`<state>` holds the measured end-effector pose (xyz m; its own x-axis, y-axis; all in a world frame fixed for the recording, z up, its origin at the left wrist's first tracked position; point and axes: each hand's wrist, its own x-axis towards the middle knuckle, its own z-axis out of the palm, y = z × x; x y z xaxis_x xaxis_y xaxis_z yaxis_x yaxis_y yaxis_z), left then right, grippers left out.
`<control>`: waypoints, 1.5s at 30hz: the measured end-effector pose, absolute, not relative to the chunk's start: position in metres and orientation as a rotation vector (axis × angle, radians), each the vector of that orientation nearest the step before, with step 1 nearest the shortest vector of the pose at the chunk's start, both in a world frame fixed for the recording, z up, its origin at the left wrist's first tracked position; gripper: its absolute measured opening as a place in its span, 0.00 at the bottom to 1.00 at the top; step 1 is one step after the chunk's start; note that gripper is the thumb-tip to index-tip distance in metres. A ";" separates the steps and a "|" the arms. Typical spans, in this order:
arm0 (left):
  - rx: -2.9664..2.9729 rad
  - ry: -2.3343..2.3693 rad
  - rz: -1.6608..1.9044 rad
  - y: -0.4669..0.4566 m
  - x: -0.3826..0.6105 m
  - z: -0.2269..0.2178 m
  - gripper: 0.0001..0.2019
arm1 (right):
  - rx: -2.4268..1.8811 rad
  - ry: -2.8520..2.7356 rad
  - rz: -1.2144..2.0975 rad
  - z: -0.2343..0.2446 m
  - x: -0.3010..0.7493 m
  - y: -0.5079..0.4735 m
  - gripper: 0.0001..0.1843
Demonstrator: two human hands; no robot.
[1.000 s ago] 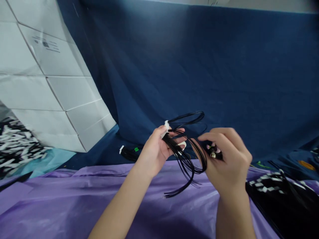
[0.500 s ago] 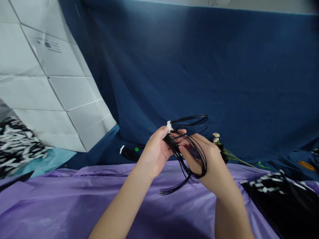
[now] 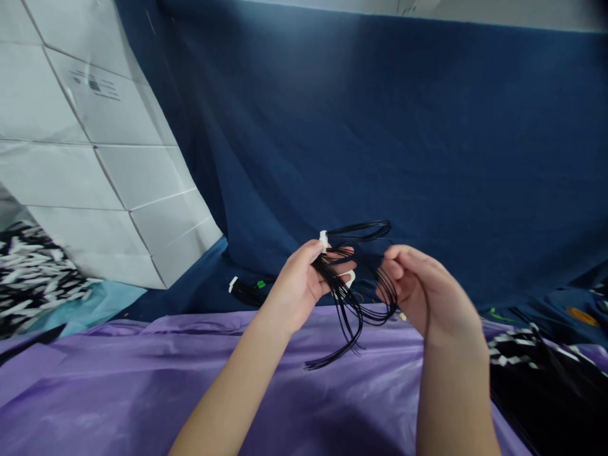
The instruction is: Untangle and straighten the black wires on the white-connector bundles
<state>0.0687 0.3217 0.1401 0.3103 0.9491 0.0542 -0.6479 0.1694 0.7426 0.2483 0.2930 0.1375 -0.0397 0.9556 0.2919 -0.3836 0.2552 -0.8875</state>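
Observation:
My left hand (image 3: 304, 275) is closed on a white connector (image 3: 323, 241), pinched between thumb and fingers. From this connector a bundle of black wires (image 3: 351, 310) loops out to the right, and its loose ends hang over the purple cloth. A smaller loop of the wires stretches right from the connector's top. My right hand (image 3: 427, 291) is up to the right of the loops, thumb and forefinger pressed together at a thin black wire, which is hard to see at the fingertips. Behind my left fingers shows a white object (image 3: 350, 278), partly covered.
Another white-ended black wire bundle (image 3: 244, 291) lies left of my left forearm, beside a green piece (image 3: 260, 284). White boxes (image 3: 147, 171) are stacked at left, above a heap of white-ended black wires (image 3: 38, 272). More wires (image 3: 536, 380) lie at right. Purple cloth (image 3: 118, 380) spreads in front.
My right hand has moved right, away from my left hand and the connector, and has turned upward. The white object behind my left fingers has come into sight. My left hand stays put.

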 end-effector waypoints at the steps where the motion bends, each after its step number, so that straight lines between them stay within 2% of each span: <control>1: 0.763 0.478 1.192 0.322 0.069 0.139 0.07 | -0.601 -1.044 1.266 0.139 0.255 0.293 0.07; 6: 0.787 0.501 1.154 0.322 0.070 0.136 0.08 | -0.421 -0.844 1.173 0.138 0.271 0.296 0.10; 13: 0.788 0.505 1.151 0.321 0.071 0.137 0.08 | -0.235 -0.702 0.712 0.140 0.261 0.300 0.08; 15: 0.794 0.503 1.148 0.321 0.071 0.137 0.08 | -0.295 -0.815 0.649 0.142 0.262 0.296 0.07; 19: 0.805 0.504 1.133 0.322 0.071 0.137 0.09 | -0.436 -1.068 0.524 0.139 0.264 0.288 0.15; 22: 0.814 0.506 1.136 0.322 0.070 0.138 0.09 | -0.515 -1.142 0.523 0.133 0.260 0.286 0.09; 25: 0.818 0.513 1.133 0.322 0.068 0.139 0.08 | -0.653 -1.209 0.371 0.130 0.254 0.283 0.03; 32: 0.983 0.509 1.052 0.321 0.068 0.131 0.10 | -0.923 -1.551 -0.001 0.137 0.248 0.274 0.06; 45: 0.966 0.495 1.064 0.320 0.068 0.131 0.10 | -0.956 -1.671 -0.001 0.138 0.248 0.274 0.05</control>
